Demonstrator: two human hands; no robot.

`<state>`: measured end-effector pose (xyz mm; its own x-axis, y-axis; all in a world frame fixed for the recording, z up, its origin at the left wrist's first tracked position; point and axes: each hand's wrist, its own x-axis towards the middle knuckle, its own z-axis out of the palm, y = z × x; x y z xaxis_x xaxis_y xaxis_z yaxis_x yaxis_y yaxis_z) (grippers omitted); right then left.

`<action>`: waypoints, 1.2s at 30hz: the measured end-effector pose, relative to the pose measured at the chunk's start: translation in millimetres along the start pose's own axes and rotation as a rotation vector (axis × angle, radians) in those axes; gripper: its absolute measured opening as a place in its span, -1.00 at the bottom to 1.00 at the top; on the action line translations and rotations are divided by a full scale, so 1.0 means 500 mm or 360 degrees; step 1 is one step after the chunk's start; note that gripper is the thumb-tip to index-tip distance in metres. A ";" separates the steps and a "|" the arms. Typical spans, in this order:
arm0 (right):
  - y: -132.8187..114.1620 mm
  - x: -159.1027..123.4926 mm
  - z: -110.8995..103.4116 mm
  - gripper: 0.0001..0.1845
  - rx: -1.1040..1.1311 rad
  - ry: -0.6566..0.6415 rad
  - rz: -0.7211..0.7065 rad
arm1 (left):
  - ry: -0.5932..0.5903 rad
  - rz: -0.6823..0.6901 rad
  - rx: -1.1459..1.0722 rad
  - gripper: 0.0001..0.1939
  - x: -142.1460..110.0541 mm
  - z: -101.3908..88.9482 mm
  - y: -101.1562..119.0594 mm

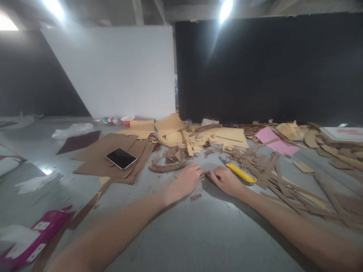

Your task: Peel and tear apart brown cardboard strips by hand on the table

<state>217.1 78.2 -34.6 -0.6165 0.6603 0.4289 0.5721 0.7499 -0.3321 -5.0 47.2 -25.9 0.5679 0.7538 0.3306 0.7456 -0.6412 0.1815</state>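
Both hands rest low over the grey table, close together at its middle. My right hand (226, 180) is closed, with its fingertips pinched on a small brown cardboard piece (206, 174). My left hand (189, 181) has its fingers curled down beside the same piece; what they hold, if anything, is hidden. Just beyond my right hand lies a yellow utility knife (241, 173), its blade end pointing away to the left. A curved brown cardboard strip (167, 167) lies beyond my left hand. A loose cardboard scrap (196, 197) sits between my forearms.
To the left, a phone (121, 158) lies on stacked brown sheets (99, 172). A magenta tissue pack (47, 230) is at the near left. Cardboard strips (279, 181) cover the right side, with pink paper (273, 140) behind. Yellow sheets (227, 135) lie near the back panels.
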 end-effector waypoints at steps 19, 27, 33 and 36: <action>0.022 0.001 0.014 -0.71 -0.0080 -0.0023 -0.0067 | 0.0274 -0.0455 -0.0686 -0.57 -0.001 0.021 -0.018; 0.022 -0.007 0.018 -0.56 -0.0523 0.0031 -0.0409 | 0.0217 -0.0417 -0.0690 -0.66 -0.003 0.017 -0.014; 0.025 -0.005 0.019 -0.61 -0.0362 0.0192 -0.0386 | 0.0281 -0.0222 -0.0696 -0.81 0.005 -0.001 -0.007; 0.016 -0.003 0.012 -0.63 -0.0068 0.0270 -0.0248 | 0.0352 -0.0225 -0.0818 -0.87 0.008 -0.010 -0.011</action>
<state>219.0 83.4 -43.0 -0.6015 0.5175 0.6086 0.5018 0.8375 -0.2162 -8.2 53.0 -21.1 0.3475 0.8249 0.4459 0.5121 -0.5653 0.6467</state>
